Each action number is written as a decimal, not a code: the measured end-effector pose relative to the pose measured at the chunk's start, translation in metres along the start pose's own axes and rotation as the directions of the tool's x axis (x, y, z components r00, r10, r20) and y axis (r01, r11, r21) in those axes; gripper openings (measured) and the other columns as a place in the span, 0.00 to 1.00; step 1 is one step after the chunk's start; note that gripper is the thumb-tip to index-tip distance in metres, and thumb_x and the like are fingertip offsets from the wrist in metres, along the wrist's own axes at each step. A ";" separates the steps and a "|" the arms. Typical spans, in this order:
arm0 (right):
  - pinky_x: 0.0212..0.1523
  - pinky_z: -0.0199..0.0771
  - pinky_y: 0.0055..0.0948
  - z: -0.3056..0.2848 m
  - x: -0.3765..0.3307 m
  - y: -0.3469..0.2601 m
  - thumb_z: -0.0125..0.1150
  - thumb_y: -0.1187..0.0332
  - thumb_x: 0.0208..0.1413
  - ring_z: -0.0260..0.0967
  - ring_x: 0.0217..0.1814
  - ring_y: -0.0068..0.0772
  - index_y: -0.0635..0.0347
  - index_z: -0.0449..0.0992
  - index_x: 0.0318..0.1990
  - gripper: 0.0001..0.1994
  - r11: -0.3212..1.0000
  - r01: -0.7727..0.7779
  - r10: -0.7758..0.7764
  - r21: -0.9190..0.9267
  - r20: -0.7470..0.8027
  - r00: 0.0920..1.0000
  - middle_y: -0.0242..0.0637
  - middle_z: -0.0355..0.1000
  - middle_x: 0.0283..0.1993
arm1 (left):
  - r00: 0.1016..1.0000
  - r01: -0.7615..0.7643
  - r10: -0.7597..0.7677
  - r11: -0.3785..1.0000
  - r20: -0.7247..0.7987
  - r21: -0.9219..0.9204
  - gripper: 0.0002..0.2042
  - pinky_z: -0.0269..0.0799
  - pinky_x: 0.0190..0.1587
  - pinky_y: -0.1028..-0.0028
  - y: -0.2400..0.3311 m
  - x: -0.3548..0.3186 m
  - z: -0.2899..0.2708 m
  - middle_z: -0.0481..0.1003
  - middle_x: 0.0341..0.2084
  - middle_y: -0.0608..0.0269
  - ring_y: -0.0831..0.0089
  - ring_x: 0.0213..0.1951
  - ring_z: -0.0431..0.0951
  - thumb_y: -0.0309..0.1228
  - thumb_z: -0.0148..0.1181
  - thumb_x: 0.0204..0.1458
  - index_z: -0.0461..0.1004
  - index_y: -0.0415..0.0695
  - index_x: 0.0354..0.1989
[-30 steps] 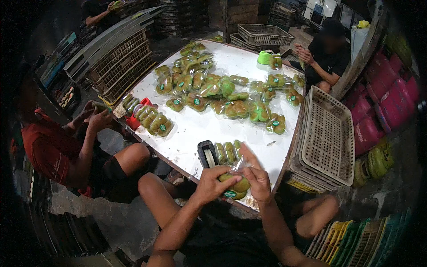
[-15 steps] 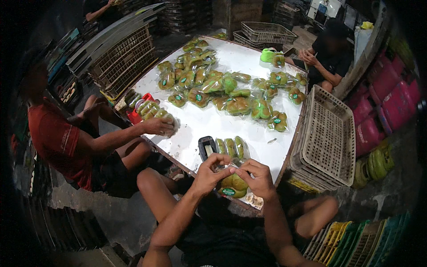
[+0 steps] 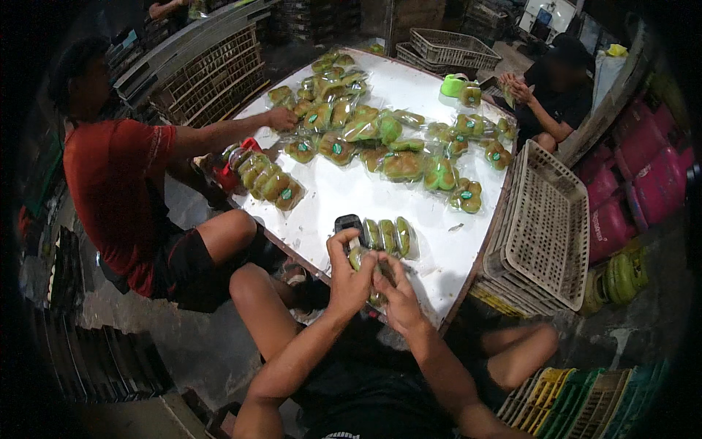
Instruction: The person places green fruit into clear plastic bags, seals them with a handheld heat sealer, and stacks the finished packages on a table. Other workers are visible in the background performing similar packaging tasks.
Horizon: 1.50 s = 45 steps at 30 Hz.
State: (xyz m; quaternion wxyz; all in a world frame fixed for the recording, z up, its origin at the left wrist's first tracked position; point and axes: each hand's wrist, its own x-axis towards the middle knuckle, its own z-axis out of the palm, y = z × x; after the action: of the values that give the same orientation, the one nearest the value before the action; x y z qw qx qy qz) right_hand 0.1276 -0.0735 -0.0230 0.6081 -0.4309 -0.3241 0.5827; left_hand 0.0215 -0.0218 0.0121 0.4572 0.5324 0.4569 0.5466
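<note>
Close to the table's near edge, my left hand (image 3: 349, 276) and my right hand (image 3: 397, 294) are both closed on a clear plastic bag of green-brown buns (image 3: 356, 257). My hands cover most of that bag. Just beyond my left fingers sits a black tape dispenser (image 3: 349, 225), with its near end hidden by that hand. Flat on the table, to the right of the dispenser, lies another clear bag holding long green buns (image 3: 387, 237).
Many bagged buns (image 3: 401, 165) are heaped across the white table (image 3: 322, 216). A co-worker in red (image 3: 121, 164) reaches in from the left; another person (image 3: 545, 95) sits far right. Stacked plastic crates (image 3: 545, 219) stand against the right edge, and coloured crates (image 3: 570, 395) lie lower right.
My hands have moved slightly left with the bag, up against the dispenser, and the bag has tilted up. The left co-worker has let go of a bun pack and reached to the heap.
</note>
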 end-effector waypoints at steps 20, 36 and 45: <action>0.40 0.70 0.40 -0.059 0.025 0.030 0.64 0.55 0.55 0.73 0.38 0.46 0.58 0.82 0.32 0.15 0.536 0.099 0.193 -0.839 0.236 0.953 0.47 0.76 0.34 | 0.810 0.582 -0.457 0.704 0.368 -0.407 0.27 0.68 0.56 0.67 0.015 0.034 -0.044 0.70 0.53 0.55 0.66 0.54 0.71 0.31 0.58 0.56 0.59 0.40 0.65; 0.36 0.65 0.22 -0.053 0.038 -0.084 0.78 0.54 0.45 0.64 0.37 0.17 0.65 0.77 0.33 0.22 0.549 -0.091 0.203 -0.831 0.027 0.979 0.31 0.70 0.36 | 0.595 0.494 -0.432 0.862 0.678 0.116 0.31 0.59 0.62 0.71 0.032 0.009 -0.017 0.68 0.56 0.57 0.70 0.57 0.66 0.22 0.54 0.54 0.56 0.40 0.68; 0.53 0.70 0.39 -0.067 0.037 -0.048 0.70 0.59 0.54 0.71 0.53 0.45 0.66 0.67 0.57 0.29 0.617 0.245 -0.355 -0.748 0.014 0.935 0.49 0.72 0.50 | 0.686 0.725 -0.626 0.633 0.372 -0.271 0.30 0.67 0.53 0.61 0.017 0.021 -0.017 0.70 0.56 0.55 0.67 0.57 0.68 0.47 0.51 0.63 0.58 0.41 0.68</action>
State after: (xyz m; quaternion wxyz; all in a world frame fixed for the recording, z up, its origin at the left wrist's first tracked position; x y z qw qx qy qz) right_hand 0.2122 -0.0445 -0.0119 0.4903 -0.6175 -0.5572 0.2604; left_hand 0.0038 -0.0037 0.0321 0.7794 0.2782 0.4432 0.3446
